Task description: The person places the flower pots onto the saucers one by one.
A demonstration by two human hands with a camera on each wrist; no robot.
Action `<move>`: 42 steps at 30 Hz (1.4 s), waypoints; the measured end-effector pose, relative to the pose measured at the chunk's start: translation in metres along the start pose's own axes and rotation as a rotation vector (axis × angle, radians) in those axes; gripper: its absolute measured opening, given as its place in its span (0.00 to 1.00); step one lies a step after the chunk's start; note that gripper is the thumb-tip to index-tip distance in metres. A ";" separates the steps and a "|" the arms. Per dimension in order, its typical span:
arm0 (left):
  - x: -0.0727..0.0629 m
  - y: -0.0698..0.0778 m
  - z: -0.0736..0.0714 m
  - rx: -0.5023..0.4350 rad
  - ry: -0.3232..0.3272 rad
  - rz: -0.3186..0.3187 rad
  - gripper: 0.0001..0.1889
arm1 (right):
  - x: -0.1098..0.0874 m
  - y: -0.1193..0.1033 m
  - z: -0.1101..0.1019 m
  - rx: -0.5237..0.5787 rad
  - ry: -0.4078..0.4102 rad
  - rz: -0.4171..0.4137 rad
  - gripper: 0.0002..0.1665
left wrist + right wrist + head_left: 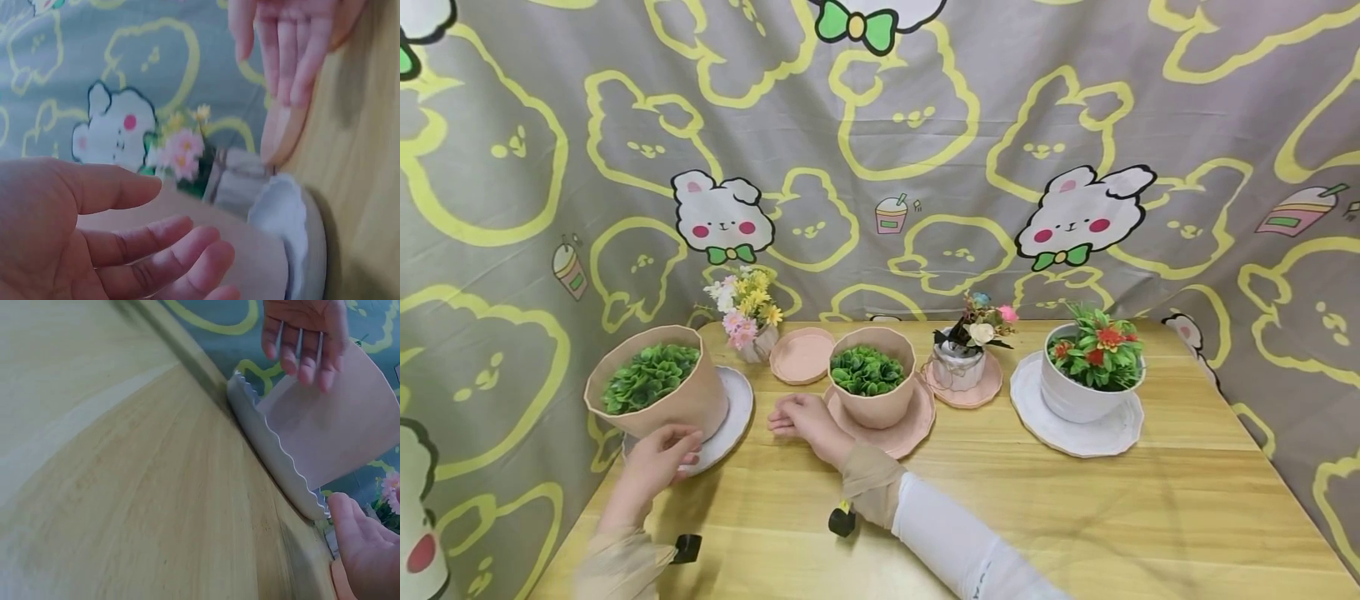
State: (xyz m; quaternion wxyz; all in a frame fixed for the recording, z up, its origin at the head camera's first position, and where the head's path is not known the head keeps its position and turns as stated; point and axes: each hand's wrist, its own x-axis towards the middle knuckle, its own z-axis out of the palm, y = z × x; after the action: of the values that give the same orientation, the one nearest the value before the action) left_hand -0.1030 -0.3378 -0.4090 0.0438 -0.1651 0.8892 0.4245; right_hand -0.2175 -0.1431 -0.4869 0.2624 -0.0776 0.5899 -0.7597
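Observation:
A large beige pot (pixel 681 400) with a leafy green plant (pixel 651 379) stands on a white scalloped saucer (pixel 733 417) at the left of the table. My left hand (pixel 658 458) is at the near side of this pot, its fingers loosely bent and holding nothing; in the left wrist view the pot lies just behind the fingers. My right hand (pixel 805 421) hovers between that saucer and a smaller beige pot (pixel 876 408) on a pink saucer (pixel 921 417). Its fingers are relaxed, with nothing in them. In the right wrist view both hands stand apart, the big pot between them.
Behind are a small pot of pink and yellow flowers (pixel 748 317) and a bare pink saucer (pixel 802 354). Further right stand a small white flower pot (pixel 958 367) on a pink saucer and a white pot (pixel 1078 404) with red flowers. A patterned curtain (pixel 925 275) hangs behind the table.

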 end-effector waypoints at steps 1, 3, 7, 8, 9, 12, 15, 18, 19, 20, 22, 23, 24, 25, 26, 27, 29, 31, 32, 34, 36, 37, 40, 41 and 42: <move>0.001 0.004 0.003 0.001 0.001 0.019 0.26 | 0.001 0.000 0.000 0.020 0.005 0.001 0.21; 0.006 0.012 0.010 0.001 -0.007 0.068 0.25 | 0.003 0.001 -0.001 0.057 0.022 0.009 0.22; 0.019 0.024 0.024 0.017 0.000 0.151 0.24 | 0.007 0.002 -0.001 0.105 0.059 0.034 0.23; 0.023 0.027 0.027 0.025 0.007 0.165 0.24 | 0.008 0.002 -0.001 0.107 0.069 0.040 0.23; 0.027 0.029 0.030 0.031 0.018 0.171 0.23 | 0.009 0.002 -0.001 0.113 0.078 0.047 0.23; 0.041 0.036 0.038 0.045 0.048 0.171 0.25 | 0.014 0.002 -0.001 0.135 0.101 0.067 0.25; 0.055 0.043 0.043 0.051 0.077 0.146 0.27 | 0.020 0.001 0.001 0.158 0.126 0.083 0.26; 0.070 0.048 0.047 0.044 0.097 0.111 0.30 | 0.025 -0.001 0.001 0.186 0.152 0.095 0.26; 0.075 0.050 0.048 0.051 0.104 0.097 0.31 | 0.028 -0.002 0.001 0.197 0.160 0.099 0.26; 0.080 0.051 0.049 0.058 0.112 0.087 0.32 | 0.030 -0.002 0.001 0.210 0.165 0.103 0.26; 0.090 0.052 0.050 0.070 0.118 0.069 0.34 | 0.033 -0.004 0.000 0.232 0.174 0.117 0.27; 0.095 0.052 0.050 0.077 0.120 0.063 0.34 | 0.034 -0.005 -0.001 0.243 0.177 0.126 0.28; 0.099 0.052 0.051 0.081 0.119 0.055 0.35 | 0.036 -0.005 -0.001 0.244 0.183 0.129 0.28; 0.104 0.052 0.051 0.085 0.119 0.050 0.35 | 0.036 -0.006 -0.001 0.244 0.185 0.132 0.28; 0.108 0.051 0.052 0.083 0.119 0.046 0.36 | 0.037 -0.007 -0.001 0.244 0.188 0.137 0.28; 0.113 0.051 0.052 0.081 0.118 0.040 0.37 | 0.037 -0.007 -0.001 0.241 0.192 0.140 0.28; 0.121 0.052 0.054 0.074 0.130 0.029 0.39 | 0.038 -0.008 -0.003 0.235 0.197 0.143 0.27; 0.128 0.053 0.057 0.076 0.166 0.015 0.40 | 0.037 -0.008 -0.003 0.236 0.198 0.149 0.27; 0.132 0.054 0.059 0.065 0.192 0.005 0.41 | 0.037 -0.008 -0.003 0.237 0.196 0.150 0.27; 0.139 0.055 0.063 0.003 0.252 -0.012 0.40 | 0.038 -0.008 -0.003 0.236 0.194 0.148 0.27; 0.147 0.056 0.066 -0.064 0.320 -0.017 0.39 | 0.039 -0.009 -0.003 0.243 0.194 0.153 0.27; 0.151 0.056 0.067 -0.101 0.350 -0.016 0.38 | 0.040 -0.009 -0.003 0.246 0.196 0.153 0.27; 0.162 0.058 0.069 -0.152 0.411 -0.016 0.34 | 0.042 -0.009 -0.004 0.279 0.206 0.164 0.28; 0.165 0.058 0.070 -0.155 0.425 -0.013 0.33 | 0.043 -0.010 -0.004 0.290 0.210 0.168 0.28; 0.168 0.058 0.070 -0.152 0.437 -0.014 0.32 | 0.044 -0.010 -0.004 0.301 0.213 0.170 0.28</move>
State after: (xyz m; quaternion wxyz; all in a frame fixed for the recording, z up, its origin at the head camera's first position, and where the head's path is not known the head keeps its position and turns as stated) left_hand -0.2851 -0.2931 -0.4472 -0.1595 -0.2621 0.8417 0.4443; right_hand -0.2592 -0.1595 -0.4872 0.2702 0.0932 0.4985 -0.8184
